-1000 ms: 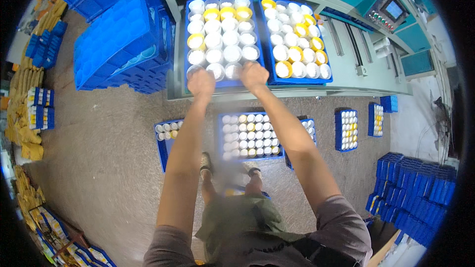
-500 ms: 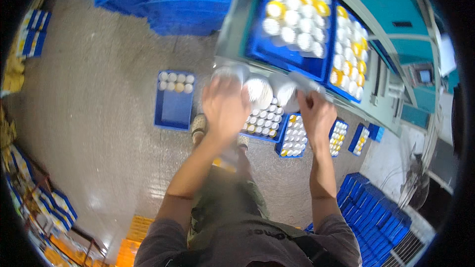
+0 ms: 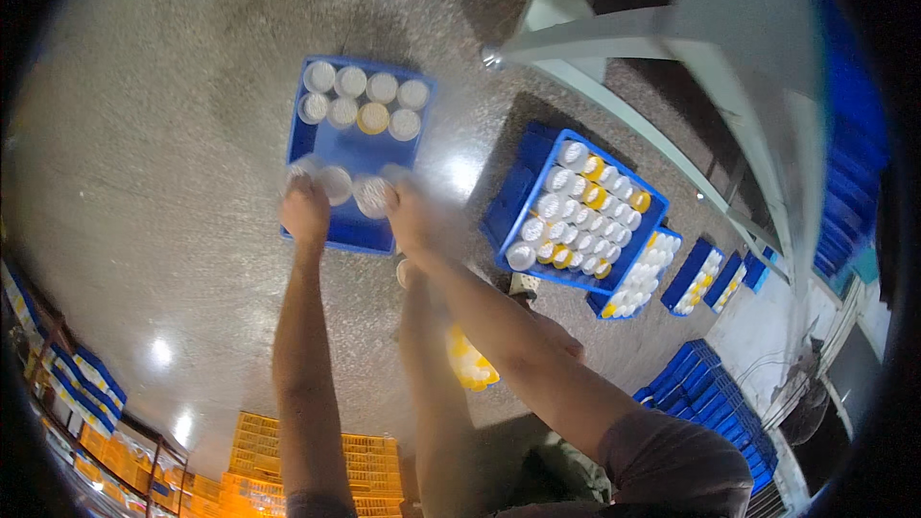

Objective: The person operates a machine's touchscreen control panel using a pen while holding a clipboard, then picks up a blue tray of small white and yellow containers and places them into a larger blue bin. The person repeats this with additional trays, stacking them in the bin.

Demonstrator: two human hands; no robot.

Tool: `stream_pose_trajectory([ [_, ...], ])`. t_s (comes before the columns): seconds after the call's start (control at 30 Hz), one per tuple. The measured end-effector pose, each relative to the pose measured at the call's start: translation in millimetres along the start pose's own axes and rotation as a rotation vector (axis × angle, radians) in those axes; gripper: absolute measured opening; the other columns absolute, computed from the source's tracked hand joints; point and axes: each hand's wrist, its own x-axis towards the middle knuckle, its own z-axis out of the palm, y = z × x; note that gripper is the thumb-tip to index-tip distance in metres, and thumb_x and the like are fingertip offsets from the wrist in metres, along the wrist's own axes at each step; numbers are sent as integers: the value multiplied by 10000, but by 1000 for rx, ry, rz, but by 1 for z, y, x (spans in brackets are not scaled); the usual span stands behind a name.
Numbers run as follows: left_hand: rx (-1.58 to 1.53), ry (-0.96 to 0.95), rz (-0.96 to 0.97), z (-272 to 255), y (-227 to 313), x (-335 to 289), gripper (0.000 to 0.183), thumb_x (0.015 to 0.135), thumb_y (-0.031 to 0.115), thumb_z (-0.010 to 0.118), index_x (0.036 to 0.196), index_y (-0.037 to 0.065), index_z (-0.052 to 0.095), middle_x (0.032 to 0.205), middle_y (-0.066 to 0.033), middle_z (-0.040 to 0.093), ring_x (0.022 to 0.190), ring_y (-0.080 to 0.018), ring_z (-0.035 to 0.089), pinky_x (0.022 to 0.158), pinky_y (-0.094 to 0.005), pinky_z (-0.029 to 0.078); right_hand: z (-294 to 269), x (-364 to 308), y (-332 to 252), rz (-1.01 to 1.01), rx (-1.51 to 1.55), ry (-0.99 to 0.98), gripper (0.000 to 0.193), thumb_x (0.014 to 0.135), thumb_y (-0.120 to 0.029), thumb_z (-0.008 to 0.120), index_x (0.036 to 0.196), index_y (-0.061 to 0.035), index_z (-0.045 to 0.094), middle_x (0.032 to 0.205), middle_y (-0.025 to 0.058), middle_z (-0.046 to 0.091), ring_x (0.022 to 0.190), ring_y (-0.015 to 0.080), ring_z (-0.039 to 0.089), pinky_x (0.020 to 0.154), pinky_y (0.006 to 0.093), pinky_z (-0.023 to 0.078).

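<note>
I bend over a blue crate [image 3: 357,151] on the floor, both hands low in its near half. A row of round, clear-walled cups with white tops [image 3: 372,197] is squeezed between my hands, blurred by motion. My left hand [image 3: 306,211] closes on the row's left end. At its right end, my right hand [image 3: 413,216] presses with curled fingers. The crate's far end holds two rows of similar cups [image 3: 351,83], one with a yellow top [image 3: 373,118]. Whether the held cups touch the crate floor, I cannot tell.
Right of my hands, a fuller blue crate [image 3: 566,273] of white and yellow-topped cups sits on another crate. More filled crates [image 3: 693,278] line up beyond it. A pale metal frame [image 3: 633,115] stands at the upper right. Orange crates [image 3: 259,441] and stacked blue crates [image 3: 710,403] lie nearer me.
My hands have carried the row of cups from the edge of the worktop, left and down to the floor crate. My view has tilted down with them.
</note>
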Motion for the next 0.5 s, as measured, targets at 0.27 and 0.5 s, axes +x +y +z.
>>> stream_pose_trajectory([
  [0.27, 25, -27, 1, 109, -21, 69, 242, 872, 300, 644, 839, 61, 663, 887, -149, 696, 782, -378, 687, 657, -475, 552, 143, 98, 32, 96, -84, 11, 295, 933, -348, 597, 842, -72, 647, 777, 171, 694, 747, 369, 694, 630, 480, 537],
  [0.5, 14, 90, 113, 23, 31, 44, 178, 909, 205, 595, 868, 51, 676, 879, -161, 680, 776, -363, 677, 649, -471, 543, 31, 41, 34, 126, 248, -19, 212, 919, -304, 632, 921, -93, 652, 828, 110, 693, 785, 355, 676, 677, 449, 523],
])
